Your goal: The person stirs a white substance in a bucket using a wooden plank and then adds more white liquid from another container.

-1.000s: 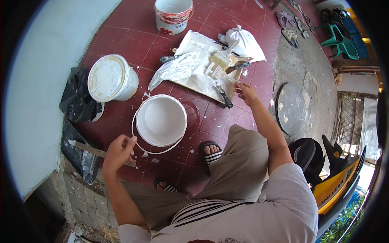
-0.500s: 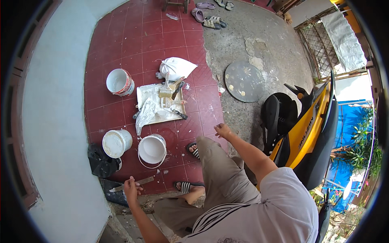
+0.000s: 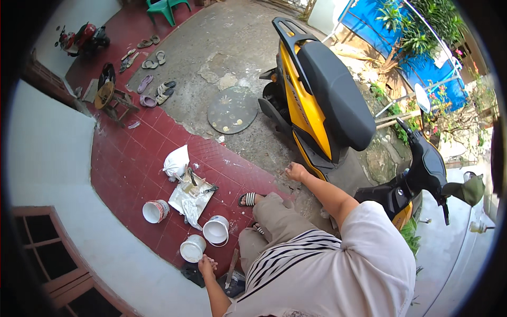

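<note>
My left hand (image 3: 207, 264) is over the near edge of a pale round bucket (image 3: 193, 248), fingers loosely bent and a little apart, with nothing seen in them. A flat brown strip (image 3: 232, 262) lies to its right, apart from the hand, on a dark container (image 3: 232, 286). Beside the bucket stands a white bucket (image 3: 216, 231) with a handle. My right hand (image 3: 297, 171) is in the air in front of a yellow and black motorbike (image 3: 309, 113), its fingers curled in with nothing visible in them. Neither hand visibly touches anything.
On the red tiles are a white-smeared tray (image 3: 193, 201) with brushes, a white sack (image 3: 176, 160) and a red-and-white bucket (image 3: 156, 211). A round grey lid (image 3: 232, 110) lies on the concrete. Farther off are several sandals (image 3: 149, 64), a wooden stool (image 3: 113, 100) and a green chair (image 3: 169, 9).
My view has swung to the right, bringing more of the motorbike into sight. The left hand, which overlapped the brown strip, is now apart from it. The right hand remains raised and curled.
</note>
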### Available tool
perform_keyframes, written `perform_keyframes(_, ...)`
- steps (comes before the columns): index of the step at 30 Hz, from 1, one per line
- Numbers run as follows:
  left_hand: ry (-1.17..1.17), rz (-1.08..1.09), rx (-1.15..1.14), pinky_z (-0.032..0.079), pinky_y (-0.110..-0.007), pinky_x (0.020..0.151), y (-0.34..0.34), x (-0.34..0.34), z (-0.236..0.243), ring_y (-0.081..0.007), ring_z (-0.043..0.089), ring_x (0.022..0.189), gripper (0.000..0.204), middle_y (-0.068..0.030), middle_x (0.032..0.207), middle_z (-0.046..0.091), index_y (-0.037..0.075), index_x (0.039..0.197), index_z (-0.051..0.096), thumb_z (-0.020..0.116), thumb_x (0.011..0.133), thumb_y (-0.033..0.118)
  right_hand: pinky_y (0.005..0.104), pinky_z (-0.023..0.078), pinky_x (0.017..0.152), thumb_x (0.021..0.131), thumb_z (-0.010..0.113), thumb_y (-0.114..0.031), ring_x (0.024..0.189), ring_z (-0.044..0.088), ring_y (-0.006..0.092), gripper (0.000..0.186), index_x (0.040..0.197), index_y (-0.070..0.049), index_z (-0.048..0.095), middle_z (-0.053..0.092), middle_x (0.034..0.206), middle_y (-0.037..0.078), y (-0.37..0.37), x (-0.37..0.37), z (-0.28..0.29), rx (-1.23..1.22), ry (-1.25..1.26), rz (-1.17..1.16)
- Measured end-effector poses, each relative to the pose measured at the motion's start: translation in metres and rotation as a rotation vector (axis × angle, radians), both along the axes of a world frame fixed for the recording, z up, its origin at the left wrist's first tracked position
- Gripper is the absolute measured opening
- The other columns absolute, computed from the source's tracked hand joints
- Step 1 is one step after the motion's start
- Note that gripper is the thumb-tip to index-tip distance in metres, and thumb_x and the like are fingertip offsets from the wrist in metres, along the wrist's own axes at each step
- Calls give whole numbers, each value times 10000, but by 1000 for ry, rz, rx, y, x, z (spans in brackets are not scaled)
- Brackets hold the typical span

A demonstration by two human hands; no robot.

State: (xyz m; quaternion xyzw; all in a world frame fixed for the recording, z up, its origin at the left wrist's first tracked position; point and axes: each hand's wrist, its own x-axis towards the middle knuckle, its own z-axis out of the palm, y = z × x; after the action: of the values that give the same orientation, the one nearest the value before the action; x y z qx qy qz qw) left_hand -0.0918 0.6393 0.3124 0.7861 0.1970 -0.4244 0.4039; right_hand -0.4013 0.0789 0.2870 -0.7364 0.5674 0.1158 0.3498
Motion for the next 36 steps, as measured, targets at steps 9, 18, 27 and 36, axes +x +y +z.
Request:
perform_keyframes(9, 101, -481, 149, 478, -366, 444, -29, 60, -7, -244, 682, 623, 408, -119, 893, 664, 13, 1103, 556, 526, 1059, 418, 471, 517, 991, 950, 661, -399, 1152, 656, 412, 454, 1196, -18, 666, 706, 1191, 240, 166, -176, 75, -40, -143, -567)
perform_keyframes(18, 54, -822, 51, 482, -375, 485, -166, 55, 6, -266, 702, 691, 452, -143, 958, 663, 12, 1227, 513, 494, 1066, 434, 479, 529, 971, 928, 689, -406, 1113, 667, 422, 479, 1204, -14, 666, 704, 1187, 249, 456, -354, 82, -36, 133, -1106)
perform_keyframes(27, 79, -1063, -161, 493, -320, 448, -257, -20, 17, -237, 707, 653, 450, -131, 913, 673, 45, 1242, 488, 525, 1058, 454, 449, 601, 770, 941, 677, -416, 817, 746, 345, 557, 1269, 30, 618, 735, 1064, 236, 600, -376, 106, 125, 204, -1340)
perform_keyframes(36, 66, -1159, 102, 528, -439, 584, -216, -57, 11, -337, 717, 803, 463, -171, 975, 705, 85, 1317, 547, 526, 1020, 440, 429, 584, 726, 952, 688, -377, 716, 728, 301, 537, 1314, 8, 597, 740, 971, 200, 616, -455, 90, -68, 214, -1376)
